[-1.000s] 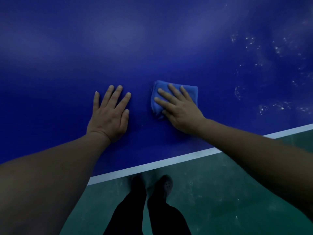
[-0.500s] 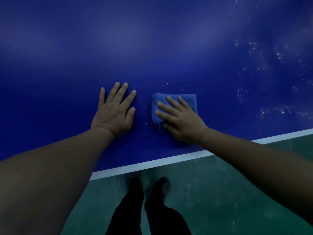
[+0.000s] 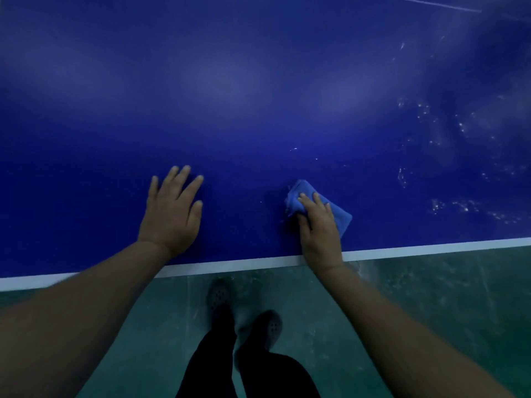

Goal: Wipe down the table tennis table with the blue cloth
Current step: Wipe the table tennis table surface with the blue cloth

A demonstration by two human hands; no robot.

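The dark blue table tennis table (image 3: 258,96) fills the upper view, its white edge line (image 3: 230,265) running across near me. A folded blue cloth (image 3: 340,216) lies on the table close to that edge. My right hand (image 3: 319,228) presses down on the cloth with straight fingers and covers most of it. My left hand (image 3: 172,214) rests flat on the bare table surface, fingers spread, well to the left of the cloth.
White specks and smears (image 3: 459,208) dot the table surface at the right. A thin white line (image 3: 431,4) crosses the far right corner. Below the edge is a green floor (image 3: 416,297), where my feet in dark shoes (image 3: 219,297) stand.
My right hand has slid the cloth right and back toward the near edge, away from my left hand. The left hand stays flat on the table.
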